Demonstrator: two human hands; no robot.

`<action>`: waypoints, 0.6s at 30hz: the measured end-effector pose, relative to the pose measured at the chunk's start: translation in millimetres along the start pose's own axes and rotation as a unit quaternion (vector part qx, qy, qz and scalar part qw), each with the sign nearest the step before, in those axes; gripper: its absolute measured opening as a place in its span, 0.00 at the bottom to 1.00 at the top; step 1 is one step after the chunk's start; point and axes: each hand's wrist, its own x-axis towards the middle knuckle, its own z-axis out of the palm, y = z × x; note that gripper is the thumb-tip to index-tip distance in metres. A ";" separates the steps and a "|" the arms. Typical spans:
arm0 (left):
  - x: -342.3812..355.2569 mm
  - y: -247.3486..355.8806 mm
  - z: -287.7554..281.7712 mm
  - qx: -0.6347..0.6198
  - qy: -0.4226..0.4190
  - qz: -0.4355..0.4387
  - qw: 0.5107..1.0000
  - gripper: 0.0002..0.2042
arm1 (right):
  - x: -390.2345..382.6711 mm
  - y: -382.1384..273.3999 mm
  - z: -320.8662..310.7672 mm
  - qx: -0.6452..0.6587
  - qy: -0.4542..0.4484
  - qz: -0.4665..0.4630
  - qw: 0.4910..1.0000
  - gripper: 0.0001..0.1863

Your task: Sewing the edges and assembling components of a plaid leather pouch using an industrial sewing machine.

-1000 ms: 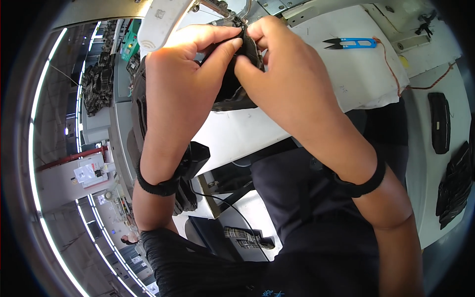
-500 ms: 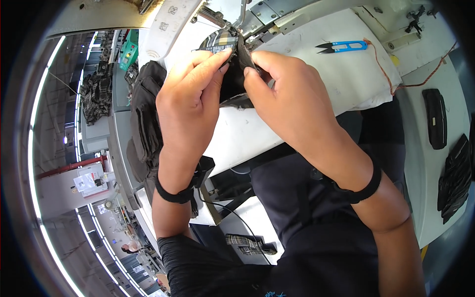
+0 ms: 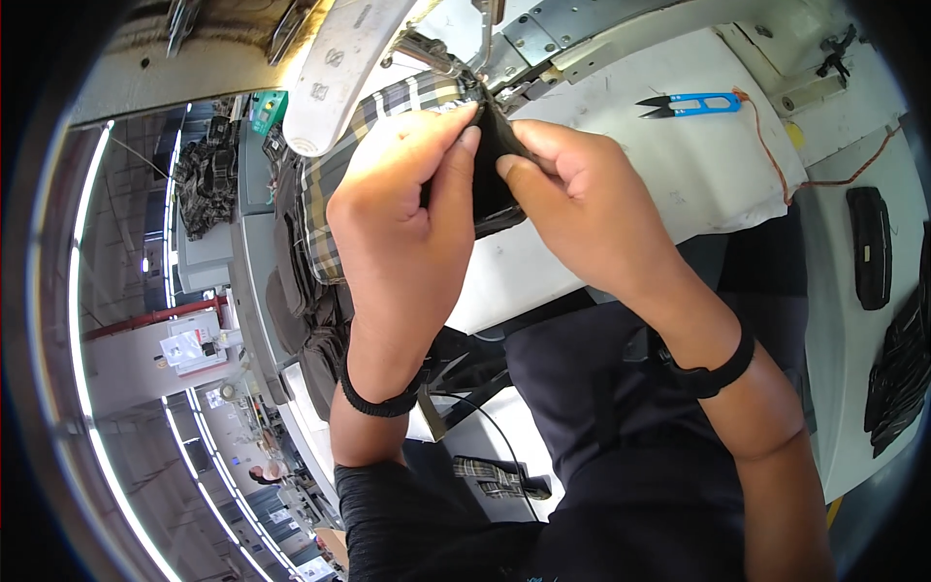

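Both my hands pinch a plaid fabric piece [image 3: 325, 175] with black cloth [image 3: 497, 194] on its inner side. My left hand [image 3: 402, 189] closes thumb and forefinger on its edge, and the plaid face spreads out to the left of and behind this hand. Opposite it, my right hand [image 3: 592, 199] grips the black edge between thumb and bent fingers. Between the hands the dark cloth stands open in a fold. The work lies just on the near side of the sewing machine's needle area [image 3: 470, 73]; the exact contact there is hidden.
Blue-handled thread snips [image 3: 700, 103] lie on the white padded surface [image 3: 640, 175], beside a brown cord [image 3: 766, 145]. A pale machine arm [image 3: 339, 78] overhangs at upper left. Dark fabric pieces [image 3: 325, 349] are piled at left; black pieces [image 3: 870, 247] lie at far right.
Much more of the plaid face now shows, spread out left of my left hand. Both hands keep their pinch on the cloth. The whole view has shifted slightly.
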 end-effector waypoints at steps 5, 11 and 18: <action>1.2 -1.6 -0.3 -0.081 -0.007 -0.134 0.988 0.10 | -4.0 15.6 22.0 0.064 0.116 -0.089 0.987 0.15; 4.7 -7.2 -10.4 -0.241 -0.022 -0.287 0.927 0.12 | -9.1 10.1 14.6 0.075 0.116 -0.076 0.987 0.17; 15.2 -19.5 -18.5 -0.312 -0.063 -0.334 0.887 0.13 | -8.6 11.9 13.5 0.082 0.121 -0.074 0.987 0.18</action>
